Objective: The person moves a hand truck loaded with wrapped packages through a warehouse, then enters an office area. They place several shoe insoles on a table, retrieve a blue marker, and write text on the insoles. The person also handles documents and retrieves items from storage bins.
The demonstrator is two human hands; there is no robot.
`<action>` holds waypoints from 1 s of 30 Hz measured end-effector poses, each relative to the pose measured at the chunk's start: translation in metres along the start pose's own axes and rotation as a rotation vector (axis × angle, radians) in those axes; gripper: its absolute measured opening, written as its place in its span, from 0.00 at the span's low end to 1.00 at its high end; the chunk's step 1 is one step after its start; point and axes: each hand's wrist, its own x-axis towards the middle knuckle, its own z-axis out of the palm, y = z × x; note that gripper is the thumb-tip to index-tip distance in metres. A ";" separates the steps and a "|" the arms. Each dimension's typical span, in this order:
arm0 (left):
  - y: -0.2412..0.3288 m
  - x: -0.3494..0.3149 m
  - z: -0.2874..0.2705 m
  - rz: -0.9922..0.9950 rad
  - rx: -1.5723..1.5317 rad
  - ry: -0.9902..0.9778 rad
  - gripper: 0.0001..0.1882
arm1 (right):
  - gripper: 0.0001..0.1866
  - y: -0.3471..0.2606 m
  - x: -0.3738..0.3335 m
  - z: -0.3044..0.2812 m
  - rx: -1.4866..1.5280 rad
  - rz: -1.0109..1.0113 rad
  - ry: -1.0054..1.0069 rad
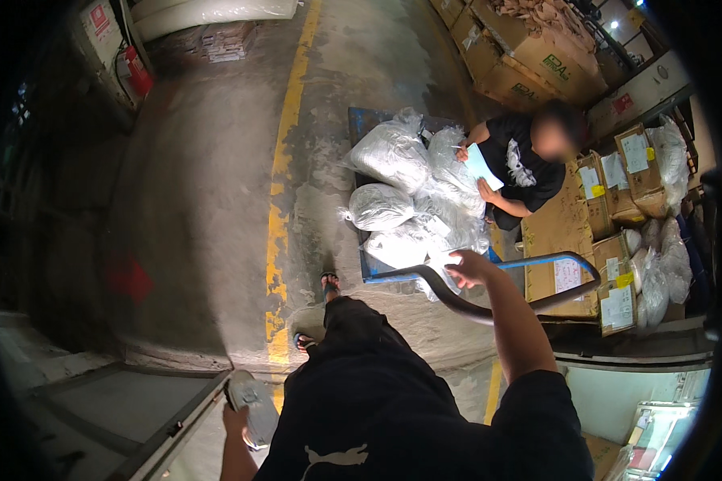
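Observation:
At the lower left, my left hand (pixel 234 420) closes at the edge of a grey, rounded, flat object (pixel 254 410), beside a door frame; its exact kind is unclear. My right hand (pixel 470 269) reaches forward with fingers partly spread, holding nothing. It hovers by the dark curved push handle (pixel 457 301) of a blue platform trolley (pixel 368 267), close to the nearest bags. Several clear plastic bags with white contents (pixel 389 156) are heaped on the trolley. On its far right side another person (pixel 529 164) holds a pale blue sheet (pixel 481 167) over the bags.
Labelled cardboard boxes (pixel 557 232) and more plastic bags (pixel 667 260) stand at the right. Bigger cartons (pixel 521 60) are piled at the far right. A yellow line (pixel 277 232) runs along the concrete floor. A fire extinguisher (pixel 136 72) hangs far left; a door (pixel 136 405) is near left.

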 end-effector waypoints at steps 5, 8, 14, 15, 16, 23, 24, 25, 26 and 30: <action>0.014 -0.016 -0.022 -0.109 0.223 -0.076 0.30 | 0.26 -0.029 0.044 -0.006 0.033 -0.143 0.146; 0.037 0.007 -0.035 -0.084 0.213 -0.052 0.31 | 0.28 -0.050 0.088 0.001 -0.024 -0.169 0.088; 0.144 0.072 -0.045 -0.075 0.131 0.151 0.32 | 0.43 -0.056 0.201 0.023 0.178 -0.028 -0.101; 0.174 0.078 -0.050 -0.027 0.132 0.168 0.32 | 0.51 -0.042 0.217 0.015 0.268 0.038 -0.088; 0.209 0.090 -0.047 0.005 0.137 0.159 0.32 | 0.56 -0.025 0.233 0.003 0.315 0.181 -0.009; 0.467 0.142 -0.023 0.233 0.396 0.115 0.33 | 0.33 0.113 0.259 -0.177 0.639 0.650 0.565; 0.495 0.147 -0.015 0.226 0.460 0.095 0.33 | 0.28 0.114 0.260 -0.194 0.793 0.607 0.447; 0.525 0.155 -0.014 0.350 0.433 -0.005 0.35 | 0.22 0.107 0.266 -0.202 0.852 0.457 0.484; 0.553 0.164 -0.009 0.406 0.479 -0.008 0.35 | 0.17 0.097 0.270 -0.207 0.899 0.319 0.537; 0.647 0.207 0.004 0.500 0.683 0.005 0.33 | 0.19 0.034 0.288 -0.151 0.957 -0.159 0.568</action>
